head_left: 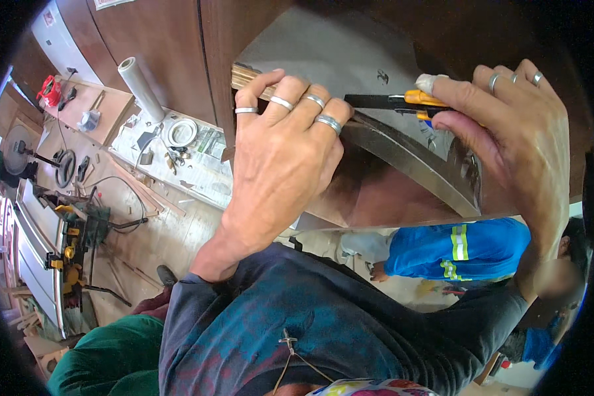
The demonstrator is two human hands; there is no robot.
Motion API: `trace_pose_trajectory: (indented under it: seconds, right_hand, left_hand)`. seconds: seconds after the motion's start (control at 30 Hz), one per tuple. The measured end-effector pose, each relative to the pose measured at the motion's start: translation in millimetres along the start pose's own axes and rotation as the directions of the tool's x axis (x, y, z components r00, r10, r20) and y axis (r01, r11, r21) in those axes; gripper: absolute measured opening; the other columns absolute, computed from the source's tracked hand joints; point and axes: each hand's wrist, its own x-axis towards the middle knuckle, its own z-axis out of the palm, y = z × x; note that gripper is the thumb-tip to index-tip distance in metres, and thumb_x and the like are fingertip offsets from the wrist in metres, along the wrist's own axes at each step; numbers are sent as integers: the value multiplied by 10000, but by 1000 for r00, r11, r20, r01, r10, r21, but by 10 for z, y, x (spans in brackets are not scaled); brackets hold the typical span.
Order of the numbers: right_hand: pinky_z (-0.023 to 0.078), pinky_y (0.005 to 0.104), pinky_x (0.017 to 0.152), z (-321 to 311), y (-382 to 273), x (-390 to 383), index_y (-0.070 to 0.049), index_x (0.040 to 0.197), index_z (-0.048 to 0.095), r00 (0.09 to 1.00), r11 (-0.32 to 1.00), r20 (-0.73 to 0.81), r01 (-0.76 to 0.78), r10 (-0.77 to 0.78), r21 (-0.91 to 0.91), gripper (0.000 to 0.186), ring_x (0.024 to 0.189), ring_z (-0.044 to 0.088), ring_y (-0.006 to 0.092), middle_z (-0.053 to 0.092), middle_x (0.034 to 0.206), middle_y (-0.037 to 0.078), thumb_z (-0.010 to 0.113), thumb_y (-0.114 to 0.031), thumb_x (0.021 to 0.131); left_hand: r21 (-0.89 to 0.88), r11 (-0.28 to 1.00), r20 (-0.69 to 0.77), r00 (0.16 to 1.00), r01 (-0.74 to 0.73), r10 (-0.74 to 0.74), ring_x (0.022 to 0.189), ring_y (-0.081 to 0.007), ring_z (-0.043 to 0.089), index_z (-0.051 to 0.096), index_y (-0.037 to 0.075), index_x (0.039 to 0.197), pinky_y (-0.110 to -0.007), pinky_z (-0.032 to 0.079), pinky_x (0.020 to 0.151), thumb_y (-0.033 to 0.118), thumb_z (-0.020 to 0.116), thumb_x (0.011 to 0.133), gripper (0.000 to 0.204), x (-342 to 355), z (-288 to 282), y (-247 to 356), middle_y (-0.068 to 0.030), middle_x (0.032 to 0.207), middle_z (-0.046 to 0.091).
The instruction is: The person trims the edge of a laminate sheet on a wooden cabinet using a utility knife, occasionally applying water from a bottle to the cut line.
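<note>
My left hand (287, 135), with rings on several fingers, is curled over a curved dark wooden piece (409, 155). Layered, plywood-like wood (244, 76) shows beyond those fingertips; whether it belongs to the same piece is hidden by the hand. Between the thumb and fingers of my right hand (508, 119) is a yellow and black utility knife (426, 99). Its long dark blade points left, just above the far end of the curved piece, and I cannot tell whether they touch. A pale wrapping covers one right fingertip.
Brown cabinet panels (155, 53) stand ahead. On the left, a worktop (198, 181) carries a roll of clear film (142, 89), a tape roll (183, 132) and small hardware. A fan (23, 148) and a yellow-black saw (69, 254) stand farther left. A person in blue (455, 251) is close by on the right.
</note>
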Motion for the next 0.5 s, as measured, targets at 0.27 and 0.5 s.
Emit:
trace_pose_trajectory:
  seconds: [0.27, 0.5]
  right_hand:
    - [377, 354, 662, -51, -26, -5, -132, 1108, 750, 997, 999, 74, -14, 11, 39, 346, 671, 525, 201, 570, 727, 28, 762, -236, 778]
    - [383, 360, 700, 65, 46, 92, -119, 1074, 743, 987, 991, 114, 108, -116, 78, 297, 699, 560, 206, 589, 748, 30, 751, -226, 797]
  left_hand:
    - [2, 1000, -10, 1000, -9, 9, 1011, -274, 599, 663, 93, 920, -445, 410, 1029, 67, 688, 712, 211, -34, -4, 22, -60, 949, 645]
    - [48, 999, -7, 1000, -16, 17, 1029, -203, 598, 648, 100, 927, -465, 384, 1044, 83, 686, 739, 192, -63, -34, -11, -25, 948, 649]
